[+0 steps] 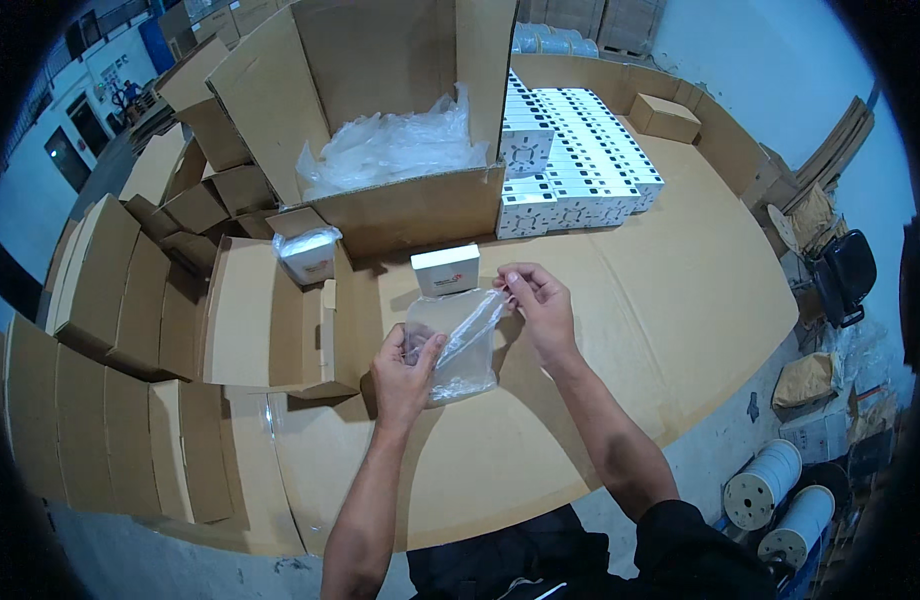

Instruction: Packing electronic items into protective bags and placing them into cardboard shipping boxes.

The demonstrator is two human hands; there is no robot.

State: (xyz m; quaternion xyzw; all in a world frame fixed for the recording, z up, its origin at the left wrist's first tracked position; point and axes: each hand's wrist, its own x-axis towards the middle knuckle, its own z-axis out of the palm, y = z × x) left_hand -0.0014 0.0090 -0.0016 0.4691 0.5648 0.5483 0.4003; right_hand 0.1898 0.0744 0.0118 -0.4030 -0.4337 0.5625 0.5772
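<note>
Between my two hands a clear plastic bag [460, 345] is held over the cardboard-covered table. My left hand [406, 375] grips the bag's left side, thumb on top. At the bag's upper right corner, the fingertips of my right hand [536, 305] are pinched on its edge. Just beyond the bag stands a small white box [446, 271] with a little print on its front; the bag overlaps its lower edge in this view. To the left, an open cardboard carton [305, 335] holds a white box in clear plastic wrap [308, 254] at its far end.
A large open carton [410, 210] full of clear plastic bags [395, 150] stands at the back. Right of it are stacked rows of small white boxes [580, 155]. Several empty cartons [110, 420] crowd the left side. A brown box [665, 117] sits far right; cable spools [765, 485] stand on the floor.
</note>
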